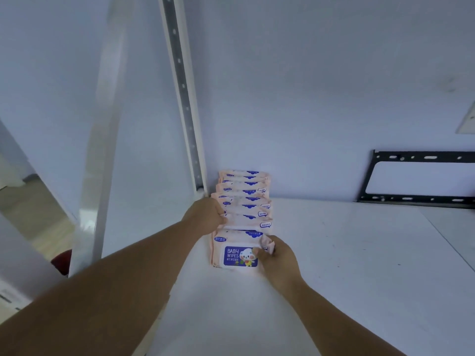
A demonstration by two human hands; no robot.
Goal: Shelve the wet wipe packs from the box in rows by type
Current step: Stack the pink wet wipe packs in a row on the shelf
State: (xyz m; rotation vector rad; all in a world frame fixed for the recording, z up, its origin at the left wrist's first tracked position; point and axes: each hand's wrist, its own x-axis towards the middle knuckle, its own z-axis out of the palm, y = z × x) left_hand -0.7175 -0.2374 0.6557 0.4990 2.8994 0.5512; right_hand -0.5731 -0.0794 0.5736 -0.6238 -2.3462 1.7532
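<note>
The right hand's (276,255) thumb and fingers (257,251) pinch the right end seal of the front pack (239,255), whose long axis runs left to right. The left hand's (205,214) fingers curl on the left edge of the row (246,201) farther back. The row runs toward the wall along the shelf (359,253), beside the upright (185,98).

Black slotted metal frame (416,157), right, flat against pale blue-white wall (321,86). Grey perforated metal upright rail (183,86), left of centre, slanting in view. Dark red object (61,262), lower left, unidentifiable. Light wood floor (30,209) beyond.
</note>
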